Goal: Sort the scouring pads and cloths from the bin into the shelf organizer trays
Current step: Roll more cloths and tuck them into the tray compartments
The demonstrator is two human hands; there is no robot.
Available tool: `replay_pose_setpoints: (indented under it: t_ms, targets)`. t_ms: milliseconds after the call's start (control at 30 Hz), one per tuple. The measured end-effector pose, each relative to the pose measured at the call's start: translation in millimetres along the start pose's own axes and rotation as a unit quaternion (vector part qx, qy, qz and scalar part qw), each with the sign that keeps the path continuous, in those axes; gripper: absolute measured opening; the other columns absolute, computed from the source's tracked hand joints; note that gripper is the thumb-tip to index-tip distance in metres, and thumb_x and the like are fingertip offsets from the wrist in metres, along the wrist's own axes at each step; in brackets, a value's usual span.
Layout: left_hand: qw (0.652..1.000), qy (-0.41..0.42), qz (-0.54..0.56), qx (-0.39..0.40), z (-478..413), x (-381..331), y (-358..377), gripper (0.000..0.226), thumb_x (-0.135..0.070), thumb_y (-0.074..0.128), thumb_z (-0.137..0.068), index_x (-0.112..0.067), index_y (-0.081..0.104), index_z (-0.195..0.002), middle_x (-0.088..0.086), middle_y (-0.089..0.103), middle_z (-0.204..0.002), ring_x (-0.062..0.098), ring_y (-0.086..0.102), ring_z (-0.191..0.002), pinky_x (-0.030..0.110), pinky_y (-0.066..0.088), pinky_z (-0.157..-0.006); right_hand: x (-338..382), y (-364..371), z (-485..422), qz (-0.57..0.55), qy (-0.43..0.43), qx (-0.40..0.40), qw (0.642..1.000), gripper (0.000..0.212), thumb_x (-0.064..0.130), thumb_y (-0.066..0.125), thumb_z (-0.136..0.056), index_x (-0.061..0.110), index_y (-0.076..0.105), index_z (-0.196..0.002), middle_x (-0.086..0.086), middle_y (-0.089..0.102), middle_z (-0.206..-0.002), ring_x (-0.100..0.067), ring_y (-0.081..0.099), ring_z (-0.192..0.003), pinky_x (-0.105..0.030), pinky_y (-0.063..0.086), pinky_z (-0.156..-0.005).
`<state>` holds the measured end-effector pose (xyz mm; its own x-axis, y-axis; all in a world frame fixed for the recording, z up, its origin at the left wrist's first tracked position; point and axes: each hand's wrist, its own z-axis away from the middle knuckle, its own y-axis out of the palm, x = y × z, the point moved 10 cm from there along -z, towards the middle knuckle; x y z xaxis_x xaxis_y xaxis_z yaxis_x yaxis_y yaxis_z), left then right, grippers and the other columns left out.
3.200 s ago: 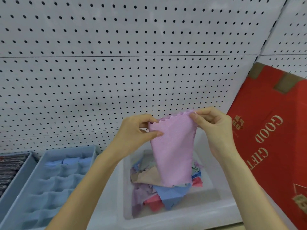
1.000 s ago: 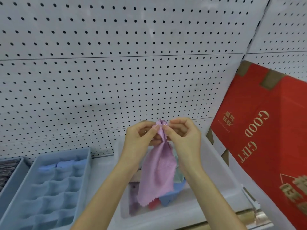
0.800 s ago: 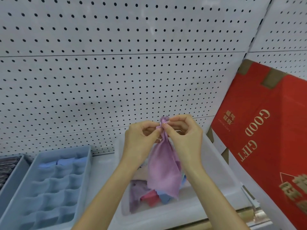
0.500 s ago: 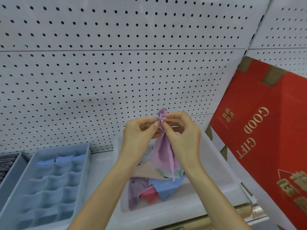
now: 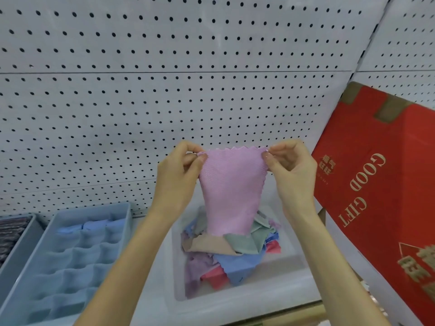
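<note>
A pink cloth (image 5: 231, 191) with a zigzag edge hangs spread above the clear plastic bin (image 5: 277, 295). My left hand (image 5: 179, 177) pinches its top left corner and my right hand (image 5: 292, 175) pinches its top right corner. Inside the bin lies a heap of cloths (image 5: 230, 257) in blue, beige, green, red and purple. The blue organizer tray (image 5: 70, 262) with many small compartments stands to the left, and blue cloths (image 5: 91, 227) fill its far row.
A second grey-blue tray (image 5: 14, 245) holding dark scouring pads (image 5: 9, 236) shows at the left edge. A red "GOOD GIFT" cardboard box (image 5: 381, 196) leans at the right. White pegboard (image 5: 188, 90) forms the back wall.
My hands have drawn apart, and the pink cloth that was bunched between my fingertips now hangs flat and wide.
</note>
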<state>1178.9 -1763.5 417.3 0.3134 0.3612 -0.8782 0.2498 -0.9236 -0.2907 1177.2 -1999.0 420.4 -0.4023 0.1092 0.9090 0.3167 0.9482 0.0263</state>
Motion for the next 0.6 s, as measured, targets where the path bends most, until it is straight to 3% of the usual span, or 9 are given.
replay_pose_setpoints:
  t_ms: [133, 267, 333, 433, 533, 600]
  targets:
    - [0.996, -0.016, 0.083, 0.026, -5.9, -4.1, -2.2, 0.016, -0.006, 0.059, -0.094, -0.018, 0.058, -0.084, 0.008, 0.072, -0.072, 0.020, 0.064, -0.068, 0.039, 0.059, -0.072, 0.9, 2.2, -8.2, -0.019, -0.014, 0.043, 0.999, 0.030, -0.013, 0.061, -0.084, 0.015, 0.062, -0.072, 0.013, 0.064, -0.071, -0.005, 0.061, -0.070, -0.021, 0.051, -0.070]
    - [0.994, 0.047, 0.096, -0.003, -6.5, -21.5, -12.3, 0.025, -0.011, 0.056, -0.096, -0.029, 0.041, -0.086, 0.019, 0.062, -0.070, 0.040, 0.052, -0.065, 0.048, 0.049, -0.061, 14.4, 14.8, -10.5, -0.001, -0.062, 0.109, 0.992, 0.054, -0.015, 0.055, -0.086, 0.030, 0.073, -0.060, 0.009, 0.064, -0.085, -0.003, 0.059, -0.084, -0.018, 0.046, -0.077]
    - [0.993, 0.103, 0.062, 0.001, -6.8, -34.9, -15.0, 0.023, -0.016, 0.051, -0.093, -0.033, 0.044, -0.081, 0.007, 0.058, -0.068, 0.040, 0.042, -0.063, 0.047, 0.040, -0.055, 21.1, 18.2, -12.5, 0.005, -0.066, 0.124, 0.990, 0.057, -0.014, 0.053, -0.086, 0.033, 0.075, -0.064, 0.013, 0.067, -0.087, -0.001, 0.060, -0.088, -0.016, 0.044, -0.079]
    - [0.989, 0.148, 0.008, 0.022, -10.4, -47.0, -14.0, 0.034, -0.012, 0.044, -0.092, -0.039, 0.060, -0.078, -0.014, 0.063, -0.081, 0.035, 0.050, -0.068, 0.046, 0.043, -0.061, 32.1, 19.6, -15.1, -0.008, -0.055, 0.137, 0.989, 0.044, -0.012, 0.051, -0.083, 0.024, 0.075, -0.076, 0.015, 0.070, -0.087, -0.001, 0.062, -0.092, -0.011, 0.043, -0.078]
    - [0.989, 0.138, 0.016, 0.041, -11.3, -48.1, -11.7, 0.035, -0.008, 0.047, -0.096, -0.038, 0.065, -0.098, -0.026, 0.064, -0.095, 0.008, 0.060, -0.080, 0.027, 0.049, -0.068, 39.0, 23.6, -12.9, 0.009, -0.055, 0.144, 0.988, 0.029, -0.004, 0.061, -0.083, 0.021, 0.073, -0.091, 0.016, 0.069, -0.097, -0.002, 0.061, -0.088, -0.015, 0.047, -0.076]
    - [0.991, 0.110, 0.044, 0.058, -9.7, -43.1, -5.8, 0.033, -0.006, 0.056, -0.094, -0.035, 0.062, -0.109, -0.027, 0.060, -0.103, 0.000, 0.060, -0.087, 0.022, 0.052, -0.070, 39.2, 28.1, -9.8, 0.051, -0.073, 0.143, 0.986, 0.032, 0.001, 0.073, -0.079, 0.021, 0.069, -0.104, 0.016, 0.063, -0.109, -0.004, 0.058, -0.081, -0.021, 0.052, -0.072]
